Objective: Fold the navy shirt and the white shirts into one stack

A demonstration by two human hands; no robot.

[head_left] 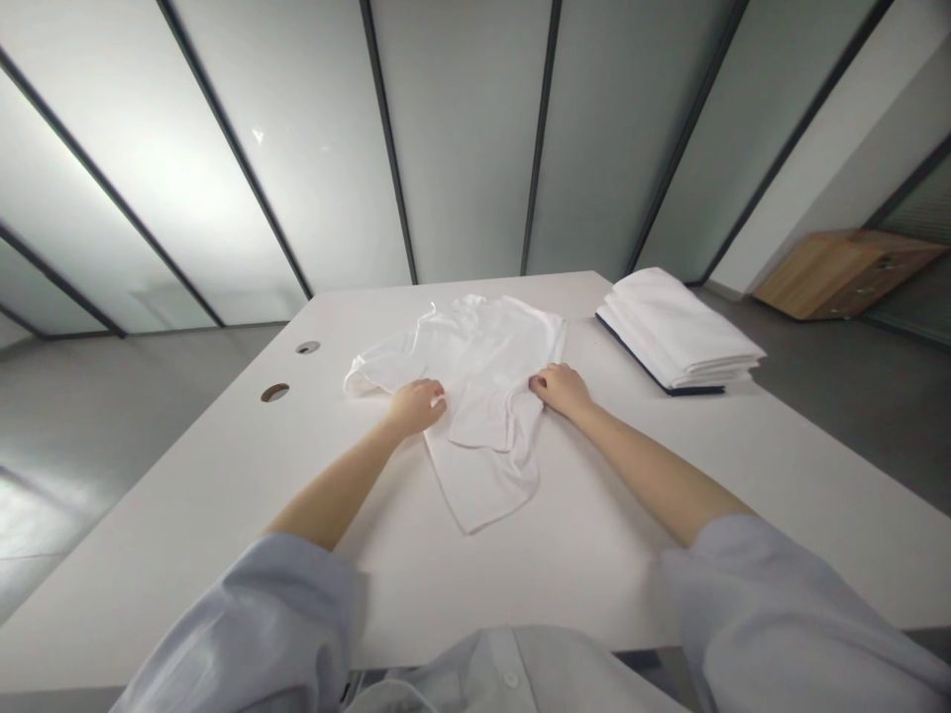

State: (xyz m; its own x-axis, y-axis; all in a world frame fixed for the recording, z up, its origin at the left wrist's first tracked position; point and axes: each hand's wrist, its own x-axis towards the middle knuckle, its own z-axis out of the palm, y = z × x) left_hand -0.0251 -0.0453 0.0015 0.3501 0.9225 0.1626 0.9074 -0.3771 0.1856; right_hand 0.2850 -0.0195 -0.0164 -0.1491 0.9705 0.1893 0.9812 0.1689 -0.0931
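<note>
A crumpled white T-shirt (494, 371) lies on the white table (580, 584) in front of me. One sleeve spreads out to the left, and the lower end comes toward me in a loose, uneven point with a fold over it. My left hand (418, 407) is closed on the shirt's left side, below that sleeve, thumb and fingers curled together. Opposite it, my right hand (560, 388) pinches the right side edge with bent fingers. Both hands rest low, close to the tabletop. Fabric partly hides the fingertips.
A stack of folded white cloth (680, 327) with a dark layer underneath sits at the table's right. Two round holes, one silvery (307, 348) and one brown-edged (274, 393), are at the left. Behind stand frosted panels (461, 139); a wooden cabinet (832, 272) is at far right.
</note>
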